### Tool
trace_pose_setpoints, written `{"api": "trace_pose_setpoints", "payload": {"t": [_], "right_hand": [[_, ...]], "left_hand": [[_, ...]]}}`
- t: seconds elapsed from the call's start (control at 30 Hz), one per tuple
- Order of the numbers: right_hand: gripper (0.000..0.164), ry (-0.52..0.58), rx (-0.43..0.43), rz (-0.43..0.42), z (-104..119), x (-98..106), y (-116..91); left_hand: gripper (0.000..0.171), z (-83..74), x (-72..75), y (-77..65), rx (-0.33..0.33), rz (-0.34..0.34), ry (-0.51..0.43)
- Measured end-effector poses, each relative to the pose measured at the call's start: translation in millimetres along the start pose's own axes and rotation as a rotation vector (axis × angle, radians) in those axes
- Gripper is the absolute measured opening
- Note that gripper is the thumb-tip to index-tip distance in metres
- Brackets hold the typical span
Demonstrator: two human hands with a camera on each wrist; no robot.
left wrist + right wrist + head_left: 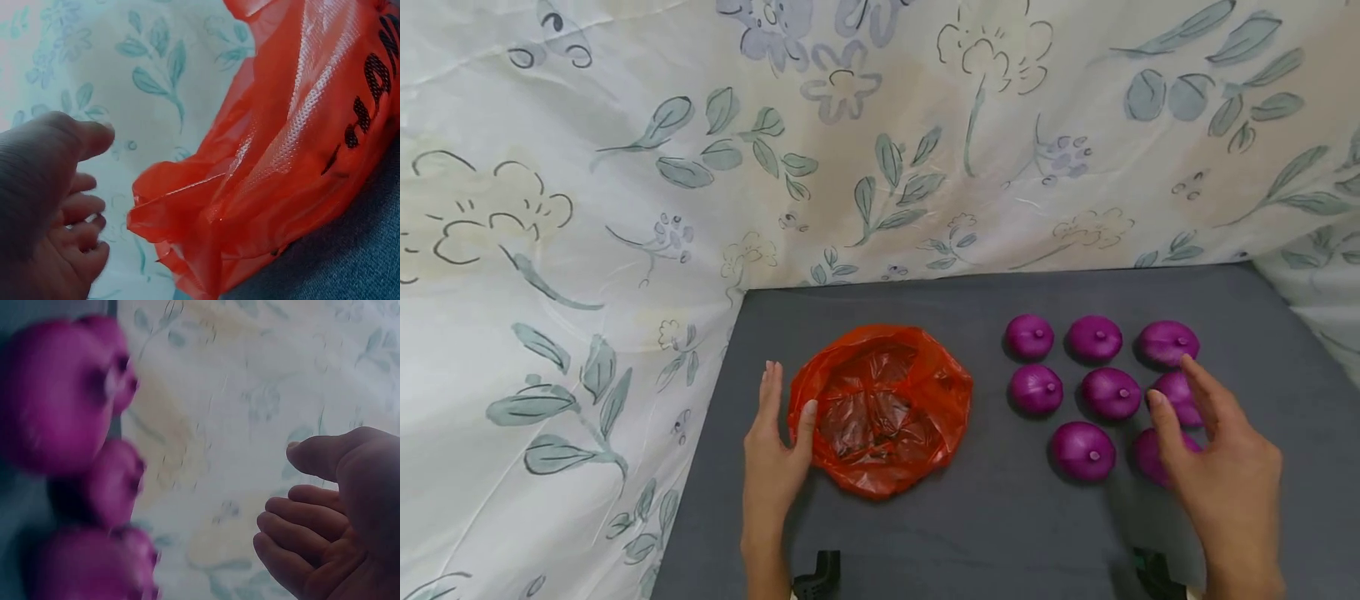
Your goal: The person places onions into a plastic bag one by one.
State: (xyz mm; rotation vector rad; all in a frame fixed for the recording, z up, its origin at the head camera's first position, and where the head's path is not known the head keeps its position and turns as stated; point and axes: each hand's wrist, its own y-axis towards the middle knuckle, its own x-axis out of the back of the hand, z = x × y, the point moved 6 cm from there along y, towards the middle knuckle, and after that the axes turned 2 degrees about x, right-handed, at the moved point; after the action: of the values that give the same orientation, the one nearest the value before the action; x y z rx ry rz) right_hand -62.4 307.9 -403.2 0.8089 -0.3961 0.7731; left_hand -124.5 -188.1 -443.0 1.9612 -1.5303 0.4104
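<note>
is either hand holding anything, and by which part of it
Nothing is held: the left hand is beside the red bag, the right hand near the purple onions, each with thumb and fingers apart.

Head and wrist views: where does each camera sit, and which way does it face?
Head: on the head, facing forward and down at the bag and onions; left hand and right hand show.
Left wrist: on that wrist, facing the bag's side; left hand shows.
Right wrist: on that wrist, facing onions and cloth; right hand shows.
Head and left wrist views share the bag.
</note>
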Motion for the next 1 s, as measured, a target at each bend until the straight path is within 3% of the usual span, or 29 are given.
{"api": "trace_pose_setpoints", "payload": {"t": [0.17, 0.37, 0.57, 1.0], "right_hand": [[0.062, -0.090, -0.150, 0.023, -27, 9, -8], [0.067, -0.114, -0.252, 0.075, -54, 14, -22], [0.076, -0.207, -0.355, 0.201, -79, 16, -34], [0.102, -0.227, -0.341, 0.410, -101, -3, -54]], "left_hand": [[0.087, 8.5, -10.2, 0.0, 0.055, 0.088, 0.010], [0.090, 15.5, -19.1, 1.2, 0.049, 0.118, -0.001], [0.087, 17.3, -26.8, 2.3, 0.038, 0.127, -0.021], [0.075, 13.6, -33.2, 4.6, -0.013, 0.109, -0.022]]}}
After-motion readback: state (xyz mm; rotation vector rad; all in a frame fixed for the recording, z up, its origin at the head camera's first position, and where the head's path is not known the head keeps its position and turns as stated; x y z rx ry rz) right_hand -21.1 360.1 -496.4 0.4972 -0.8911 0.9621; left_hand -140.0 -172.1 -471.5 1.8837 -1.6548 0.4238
